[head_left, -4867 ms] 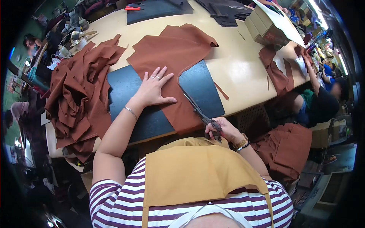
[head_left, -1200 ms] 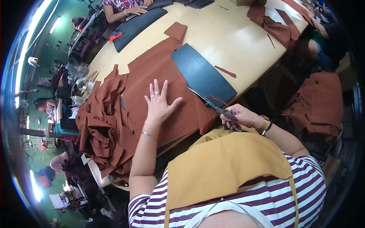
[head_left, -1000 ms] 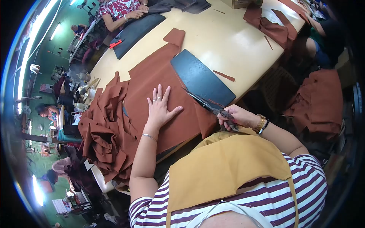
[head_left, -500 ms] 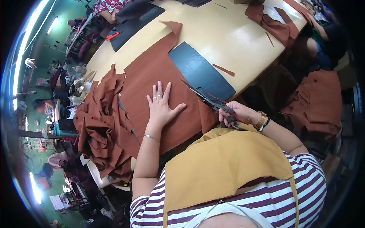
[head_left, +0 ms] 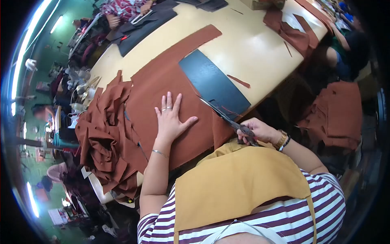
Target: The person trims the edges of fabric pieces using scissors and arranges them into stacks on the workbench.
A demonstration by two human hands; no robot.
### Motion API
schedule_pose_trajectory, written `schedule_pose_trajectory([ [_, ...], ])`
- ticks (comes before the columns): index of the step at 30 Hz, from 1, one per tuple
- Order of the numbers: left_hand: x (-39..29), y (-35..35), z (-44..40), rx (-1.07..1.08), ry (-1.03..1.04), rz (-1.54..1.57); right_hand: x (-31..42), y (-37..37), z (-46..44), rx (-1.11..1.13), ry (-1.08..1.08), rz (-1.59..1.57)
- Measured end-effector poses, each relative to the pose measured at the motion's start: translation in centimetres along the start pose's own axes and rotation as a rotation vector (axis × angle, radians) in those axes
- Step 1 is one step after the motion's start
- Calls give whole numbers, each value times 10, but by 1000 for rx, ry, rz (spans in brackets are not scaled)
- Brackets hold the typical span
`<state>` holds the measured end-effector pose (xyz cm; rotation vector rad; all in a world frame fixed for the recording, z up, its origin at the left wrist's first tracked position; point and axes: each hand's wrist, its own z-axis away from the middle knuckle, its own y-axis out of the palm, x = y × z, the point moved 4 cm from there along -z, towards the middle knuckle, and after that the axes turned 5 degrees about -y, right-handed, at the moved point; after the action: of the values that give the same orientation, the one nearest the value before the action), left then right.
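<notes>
My left hand (head_left: 171,120) lies flat with fingers spread on a sheet of rust-brown fabric (head_left: 162,81). In my right hand (head_left: 260,132) is a pair of dark-handled scissors (head_left: 227,118), fingers wrapped round the handles. Their blades point up and left along the fabric's cut edge, beside a dark blue-grey rectangular board (head_left: 215,79), and look nearly closed. A long strip of the same fabric (head_left: 203,36) stretches past the board's far end, joined to the sheet. Crumpled brown fabric (head_left: 107,138) is heaped left of my left hand.
Thin brown scraps (head_left: 239,81) lie on the cream table (head_left: 243,40). Dark cloth (head_left: 142,30) sits at the far left, where another person's hand (head_left: 146,7) works. More brown fabric (head_left: 337,118) is stacked at the right, below a seated person's arm (head_left: 340,37).
The fabric's far end has swung out flat to the upper right, beyond the board. The scissor blades have come closer together. My left hand has stayed in place on the fabric.
</notes>
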<state>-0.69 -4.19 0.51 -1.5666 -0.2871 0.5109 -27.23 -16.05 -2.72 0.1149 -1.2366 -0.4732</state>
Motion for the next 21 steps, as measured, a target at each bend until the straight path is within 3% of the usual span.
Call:
schedule_pose_trajectory([
  [13,-13,3,15,-27,-65,1,0,12,-5,-83,-10,-159],
  [21,-12,4,15,-4,-69,11,-3,-2,3,2,41,-88],
])
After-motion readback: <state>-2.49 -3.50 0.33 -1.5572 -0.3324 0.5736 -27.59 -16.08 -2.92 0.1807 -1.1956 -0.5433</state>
